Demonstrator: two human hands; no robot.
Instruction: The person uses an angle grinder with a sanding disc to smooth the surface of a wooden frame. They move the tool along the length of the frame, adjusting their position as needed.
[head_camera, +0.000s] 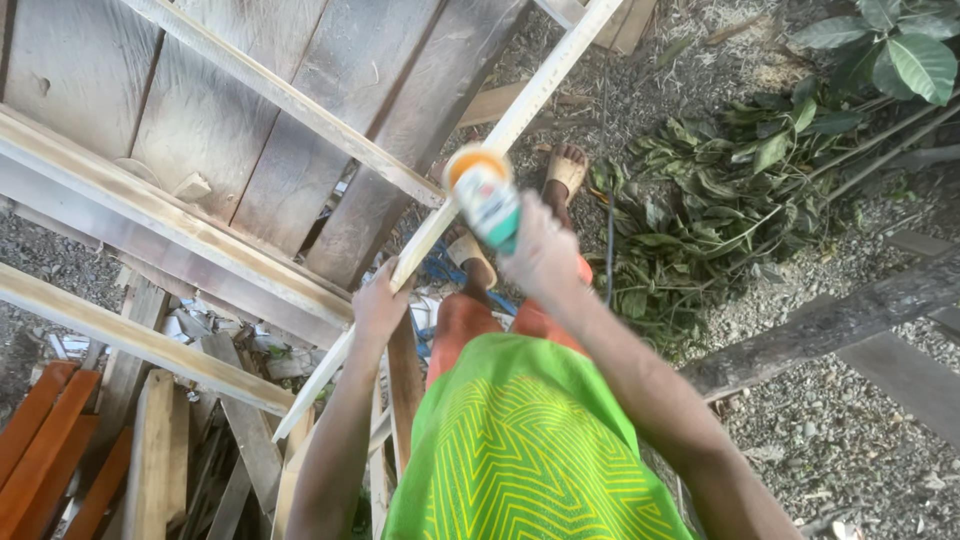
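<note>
Gripping with both hands, we have our left hand (378, 305) wrapped around a long pale wooden strip (520, 110) near its middle, fingers closed on it, while our right hand (545, 250) is clenched around a squeeze bottle (487, 195) with an orange cap, tipped so the cap sits against the strip just above the left hand. That strip runs slanting from the timber stack at lower left up to the top edge of view, crossing a slimmer batten (290, 100). Weathered planks (330, 110) lean behind it. Orange boards (45, 440) lie at the lower left corner; cut leafy branches (720, 190) rest on gravel to the right.
</note>
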